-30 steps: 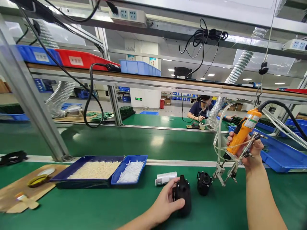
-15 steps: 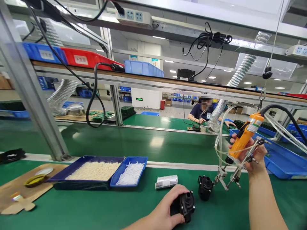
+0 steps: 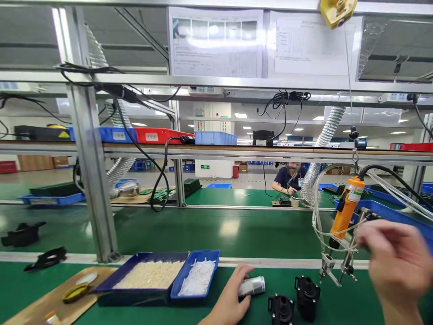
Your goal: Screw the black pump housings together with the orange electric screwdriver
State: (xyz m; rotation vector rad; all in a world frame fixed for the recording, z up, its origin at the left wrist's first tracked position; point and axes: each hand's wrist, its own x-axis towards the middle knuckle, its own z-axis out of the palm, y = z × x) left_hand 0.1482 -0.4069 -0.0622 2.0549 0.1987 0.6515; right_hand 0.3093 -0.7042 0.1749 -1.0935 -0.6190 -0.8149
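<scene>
My left hand (image 3: 231, 295) is curled around the left end of a silver roll (image 3: 254, 286) lying on the green bench, thumb below and fingers above. Its covered end cannot be seen. Two black pump-like housings stand to the right of that hand: one (image 3: 281, 309) nearer, cut by the lower frame edge, and another (image 3: 307, 298) just behind it. An orange electric screwdriver (image 3: 345, 212) with a metal clamp bracket (image 3: 333, 268) hangs from a cord. To the right of the bracket, my right hand (image 3: 397, 257) is raised and smeared by motion, off the screwdriver's body.
A dark blue tray (image 3: 133, 300) of cream pieces and a smaller blue tray (image 3: 191, 295) of white strips stand left of my left hand. Brown cardboard (image 3: 37, 302) lies further left. A metal post (image 3: 98, 198) and shelf rise above the bench. Another person (image 3: 286, 178) sits opposite.
My left hand has let go of the black housing, which now stands on the bench, and moved to the silver roll. My right hand has released the screwdriver. The view has tilted up.
</scene>
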